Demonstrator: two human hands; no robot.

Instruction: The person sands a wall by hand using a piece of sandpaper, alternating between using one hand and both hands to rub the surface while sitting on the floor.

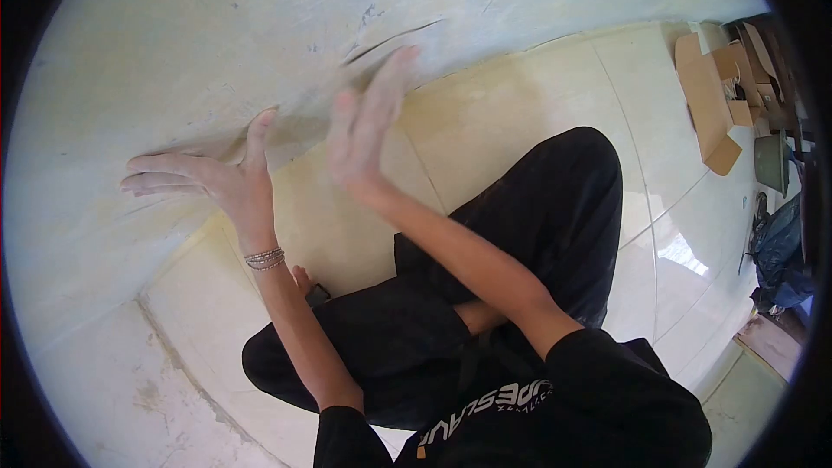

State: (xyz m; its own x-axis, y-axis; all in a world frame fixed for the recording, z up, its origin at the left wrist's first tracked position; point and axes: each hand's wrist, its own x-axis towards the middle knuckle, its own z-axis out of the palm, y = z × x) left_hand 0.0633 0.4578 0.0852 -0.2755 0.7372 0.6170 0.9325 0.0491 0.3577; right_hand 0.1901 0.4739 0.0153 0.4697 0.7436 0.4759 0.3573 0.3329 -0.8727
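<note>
A pale, scuffed wall [225,26] rises in front of me. My left hand [217,175], whitened with pale dust and wearing several bracelets [264,258] at the wrist, is open close against the wall's lower part, thumb spread from the fingers. To its right, my right hand [368,126] is raised at the foot of the wall, dusty too and somewhat blurred, its fingers stretched out and nothing visible in them. Just above its fingertips, a thin dark curved line [394,39] runs along the wall.
I sit cross-legged in black trousers [537,199] on glossy cream floor tiles [511,87]. A cardboard box [706,108] lies flaps out at the right, near a green container [770,163] and a dark plastic bag [777,238]. Rougher floor [104,373] meets the tiles at lower left.
</note>
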